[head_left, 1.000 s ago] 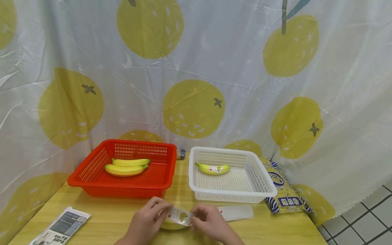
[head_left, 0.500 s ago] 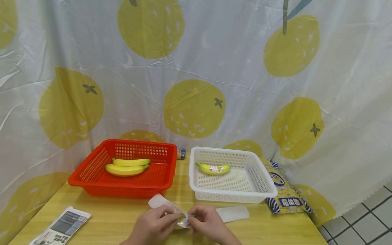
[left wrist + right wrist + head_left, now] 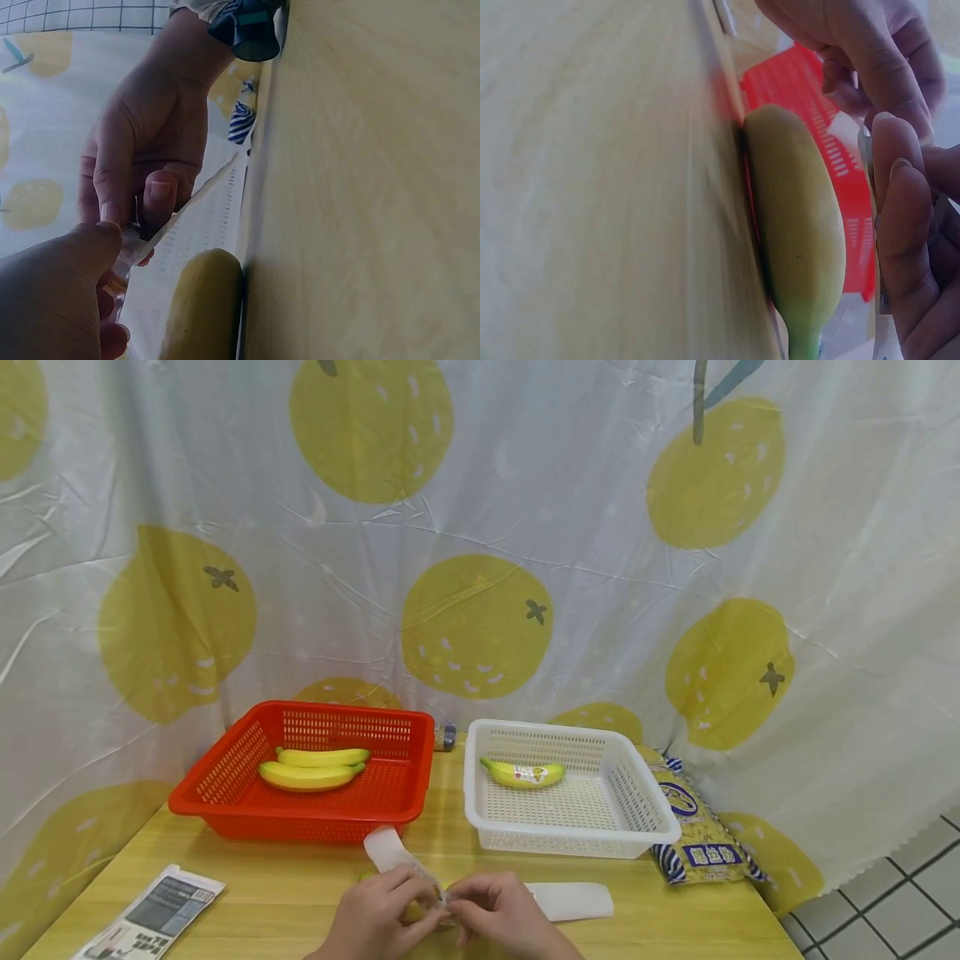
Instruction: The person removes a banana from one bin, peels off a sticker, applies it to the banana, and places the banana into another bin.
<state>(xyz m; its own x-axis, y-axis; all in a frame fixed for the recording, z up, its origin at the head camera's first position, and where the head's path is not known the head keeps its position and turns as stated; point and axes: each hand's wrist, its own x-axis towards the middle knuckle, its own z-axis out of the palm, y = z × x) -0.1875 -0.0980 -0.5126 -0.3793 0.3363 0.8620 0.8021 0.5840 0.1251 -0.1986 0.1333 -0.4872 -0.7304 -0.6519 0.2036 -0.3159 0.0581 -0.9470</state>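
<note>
My left hand [image 3: 382, 912] and right hand [image 3: 498, 910] meet over the table, thumbs and fingers pinching a label strip between them. One white end of the label strip [image 3: 384, 850] stands up behind the left hand. A white length [image 3: 572, 900] extends past the right hand. Below the hands a yellow banana [image 3: 795, 217] lies on the table, untouched by the fingers in the right wrist view; the hands mostly cover it in the head view. In the left wrist view the strip runs slantwise from the pinching fingertips, above the banana's rounded end [image 3: 206, 304].
Behind the left hand, a red basket [image 3: 300, 827] holds two bananas [image 3: 311, 777]. A white basket [image 3: 577, 842] at back right contains one banana [image 3: 510, 774] with a label. Beyond it lies a yellow printed bag [image 3: 697, 831]. A flat printed packet [image 3: 153, 914] is at front left.
The strip lay nearly flat with its banana picture showing; now its left end is raised and the picture is mostly covered. Both hands have come closer together, the left shifting rightward.
</note>
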